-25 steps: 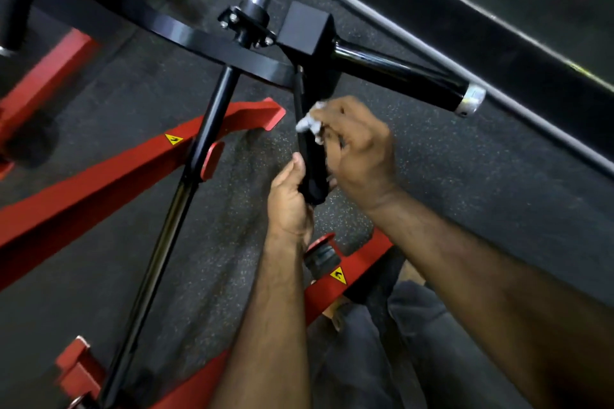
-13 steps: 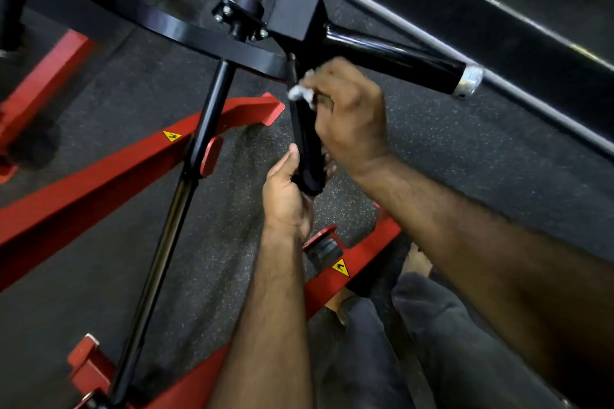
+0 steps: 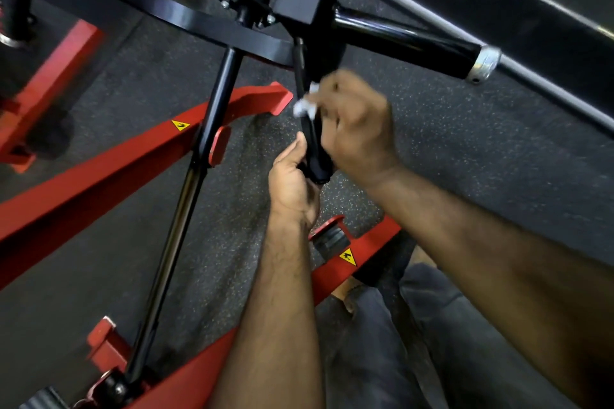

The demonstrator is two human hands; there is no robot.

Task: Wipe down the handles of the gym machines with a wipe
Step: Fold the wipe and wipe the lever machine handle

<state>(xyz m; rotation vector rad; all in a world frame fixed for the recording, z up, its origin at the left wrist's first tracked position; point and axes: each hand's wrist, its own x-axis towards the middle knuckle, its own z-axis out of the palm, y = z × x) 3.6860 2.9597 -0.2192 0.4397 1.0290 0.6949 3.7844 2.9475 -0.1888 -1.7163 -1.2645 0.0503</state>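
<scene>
A black vertical handle (image 3: 312, 143) hangs down from a black block on the machine arm in the head view. My left hand (image 3: 292, 183) grips the handle's lower end from the left. My right hand (image 3: 357, 129) wraps round the handle's middle and presses a crumpled white wipe (image 3: 305, 103) against it; the hand is motion-blurred. A second black handle (image 3: 408, 40) with a silver end cap sticks out to the right of the block, untouched.
Red frame beams (image 3: 99, 169) of the machine cross the dark speckled rubber floor (image 3: 465, 149) left and below. A long black strut (image 3: 186, 196) slants down left of the hands. A grey rail (image 3: 531, 76) runs along the right. My trouser leg (image 3: 382, 342) is at the bottom.
My right hand with the wipe slid up the handle toward the block, then came back down to its middle. My left hand kept its grip on the lower end.
</scene>
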